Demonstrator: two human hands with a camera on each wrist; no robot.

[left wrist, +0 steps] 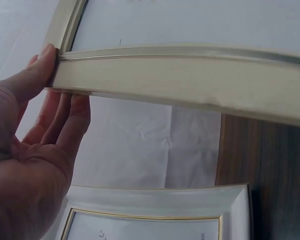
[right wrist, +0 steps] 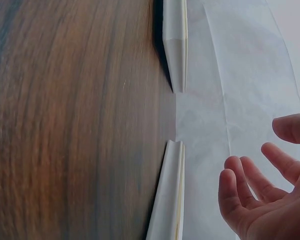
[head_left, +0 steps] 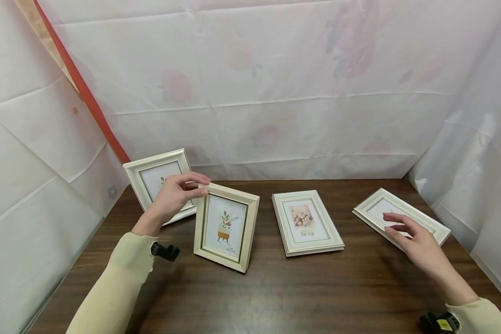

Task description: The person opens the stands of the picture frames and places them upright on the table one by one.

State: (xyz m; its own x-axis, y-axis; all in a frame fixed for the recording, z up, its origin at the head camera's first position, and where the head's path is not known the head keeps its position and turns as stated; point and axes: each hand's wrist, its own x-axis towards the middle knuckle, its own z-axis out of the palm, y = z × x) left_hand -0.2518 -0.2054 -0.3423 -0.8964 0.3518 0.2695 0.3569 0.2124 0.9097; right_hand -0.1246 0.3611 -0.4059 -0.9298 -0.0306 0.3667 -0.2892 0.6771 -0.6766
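Observation:
My left hand (head_left: 171,197) pinches the upper left corner of a cream picture frame (head_left: 225,227), thumb on the front and fingers behind. This frame stands tilted, showing a plant in an orange pot; the left wrist view has its cream border (left wrist: 190,82) close up. Behind that hand, a white picture frame (head_left: 156,174) leans at the back left, partly covered. My right hand (head_left: 417,243) hovers with loosely bent fingers above another white frame (head_left: 380,208) lying at the right, and holds nothing. In the right wrist view, the same hand (right wrist: 265,190) has its fingers apart.
Between the hands, a white frame with a pink flower picture (head_left: 308,222) lies on the brown wooden table (head_left: 275,297). Pale patterned cloth (head_left: 267,93) encloses the back and sides. A red strip (head_left: 83,88) runs down the back left corner.

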